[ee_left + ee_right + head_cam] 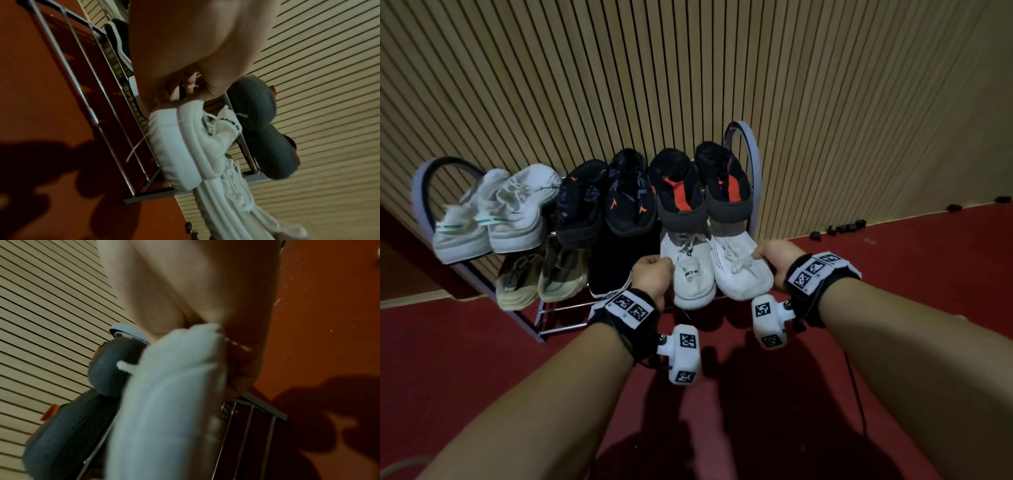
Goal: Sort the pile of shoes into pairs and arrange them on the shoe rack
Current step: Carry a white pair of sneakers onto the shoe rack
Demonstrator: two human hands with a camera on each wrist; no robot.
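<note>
We hold a pair of white sneakers at the right end of the lower tier of the shoe rack (753, 161): the left white sneaker (693, 281) and the right white sneaker (739, 270) sit side by side, heels toward us, just under the upper tier. Our left hand (652, 274) has its grip curled on the left white sneaker's near-left edge, and our right hand (774, 257) has its grip curled on the right white sneaker's right side; the left wrist view shows fingers (190, 82) tucked at the collar of that shoe. Directly above, on the upper tier, stand two black shoes with red insoles (700, 185), gray soles facing us. To their left on that tier sit a pair of black sneakers with orange marks (606, 202), and farther left a pair of white sneakers with green stripes (493, 216), at the left end. On the lower tier, left of our left hand, we see a black shoe (613, 267), partly hidden, and then a pair of beige sneakers (541, 277). The rack stands on a red floor (465, 342) against a slatted wooden wall (654, 68). Small dark objects (842, 228) lie on the floor at the wall's base to the right.
</note>
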